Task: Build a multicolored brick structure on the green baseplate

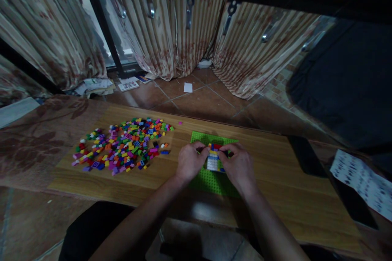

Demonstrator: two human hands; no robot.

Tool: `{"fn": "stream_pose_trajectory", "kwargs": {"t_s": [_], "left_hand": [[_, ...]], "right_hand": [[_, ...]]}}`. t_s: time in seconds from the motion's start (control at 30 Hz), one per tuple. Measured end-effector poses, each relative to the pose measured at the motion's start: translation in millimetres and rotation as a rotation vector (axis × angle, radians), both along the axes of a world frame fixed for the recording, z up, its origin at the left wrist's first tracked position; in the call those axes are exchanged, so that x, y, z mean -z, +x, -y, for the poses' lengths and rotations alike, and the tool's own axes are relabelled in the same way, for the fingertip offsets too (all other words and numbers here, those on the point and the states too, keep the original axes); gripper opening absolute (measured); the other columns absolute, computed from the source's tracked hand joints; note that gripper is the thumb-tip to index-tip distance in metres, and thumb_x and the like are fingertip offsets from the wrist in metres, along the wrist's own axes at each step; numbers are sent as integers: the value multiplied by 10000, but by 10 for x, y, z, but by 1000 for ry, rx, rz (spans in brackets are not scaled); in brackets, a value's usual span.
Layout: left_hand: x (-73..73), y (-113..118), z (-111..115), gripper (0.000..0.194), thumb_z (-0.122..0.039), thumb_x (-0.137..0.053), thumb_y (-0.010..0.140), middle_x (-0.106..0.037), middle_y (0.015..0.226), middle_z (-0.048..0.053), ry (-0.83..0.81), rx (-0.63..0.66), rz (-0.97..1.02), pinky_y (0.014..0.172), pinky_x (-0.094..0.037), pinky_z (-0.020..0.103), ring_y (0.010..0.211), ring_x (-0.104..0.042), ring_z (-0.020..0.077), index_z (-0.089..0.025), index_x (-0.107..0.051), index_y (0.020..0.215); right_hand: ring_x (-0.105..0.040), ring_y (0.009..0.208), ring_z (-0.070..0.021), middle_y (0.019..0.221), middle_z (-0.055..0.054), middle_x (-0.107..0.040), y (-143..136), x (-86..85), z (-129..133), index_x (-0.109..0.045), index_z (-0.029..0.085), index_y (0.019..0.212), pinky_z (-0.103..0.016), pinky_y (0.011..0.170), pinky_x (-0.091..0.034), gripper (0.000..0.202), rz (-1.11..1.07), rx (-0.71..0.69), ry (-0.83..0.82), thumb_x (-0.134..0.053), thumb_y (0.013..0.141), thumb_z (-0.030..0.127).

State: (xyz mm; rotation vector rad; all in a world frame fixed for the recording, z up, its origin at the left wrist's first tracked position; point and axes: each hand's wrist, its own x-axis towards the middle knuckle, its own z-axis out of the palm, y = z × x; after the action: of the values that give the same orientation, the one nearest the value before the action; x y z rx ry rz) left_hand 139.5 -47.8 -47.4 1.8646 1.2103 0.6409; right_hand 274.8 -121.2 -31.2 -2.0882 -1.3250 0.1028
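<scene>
Working close in now, with left hand [190, 162] and right hand [239, 166] at opposite sides of the small multicoloured plastic brick build [212, 163], atop the flat green studded baseplate [214, 185]. Fingertips drawn narrow on both; can't tell if pinching a brick. Left of the baseplate, see loose, bright plastic bricks [122, 149].

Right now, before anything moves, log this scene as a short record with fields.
left hand: fingers at the left side of the built bricks
right hand: fingers at their right side
under the bricks: green baseplate
left of baseplate: loose pile, many colours
surface: wooden table
far right: printed sheet
unclear: whether either hand grips a brick
</scene>
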Motion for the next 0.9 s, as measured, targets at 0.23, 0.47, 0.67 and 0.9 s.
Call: {"fn": "stream_pose_trajectory", "kwargs": {"t_s": [0.23, 0.47, 0.67, 0.9], "left_hand": [[-50, -27, 6, 253, -353, -543, 875, -720, 768, 29, 10, 18, -18, 616, -421, 234, 672, -626, 145, -195, -729, 808], [-219, -505, -108, 328, -349, -446, 919, -593, 629, -11, 33, 126, 95, 577, -373, 224, 592, -531, 120, -164, -647, 737], [-28, -1004, -337, 332, -394, -464, 905, -589, 647, -3, 71, 24, 213, 603, -407, 223, 633, -521, 132, -164, -634, 737], [-64, -1215, -462, 315, -424, -520, 884, -607, 664, -6, 31, -116, 405, 581, -411, 209, 607, -522, 118, -155, -664, 805]], "right_hand": [[-567, 672, -175, 824, -47, -640, -38, -58, 8, -682, 210, 744, -321, 651, -445, 155, -42, -23, 31, -550, 792, 276], [-548, 650, -190, 787, -31, -620, -75, -334, 372, -683, 239, 801, -334, 581, -458, 158, -201, 48, 290, -617, 825, 380], [-633, 757, -214, 837, -36, -661, -755, -154, 703, -667, 275, 838, -334, 630, -527, 123, -335, -228, 153, -552, 880, 289], [-635, 832, -168, 898, -27, -659, -1400, 87, 404, -658, 242, 908, -292, 749, -519, 195, -280, -428, 1, -484, 874, 162]]}}
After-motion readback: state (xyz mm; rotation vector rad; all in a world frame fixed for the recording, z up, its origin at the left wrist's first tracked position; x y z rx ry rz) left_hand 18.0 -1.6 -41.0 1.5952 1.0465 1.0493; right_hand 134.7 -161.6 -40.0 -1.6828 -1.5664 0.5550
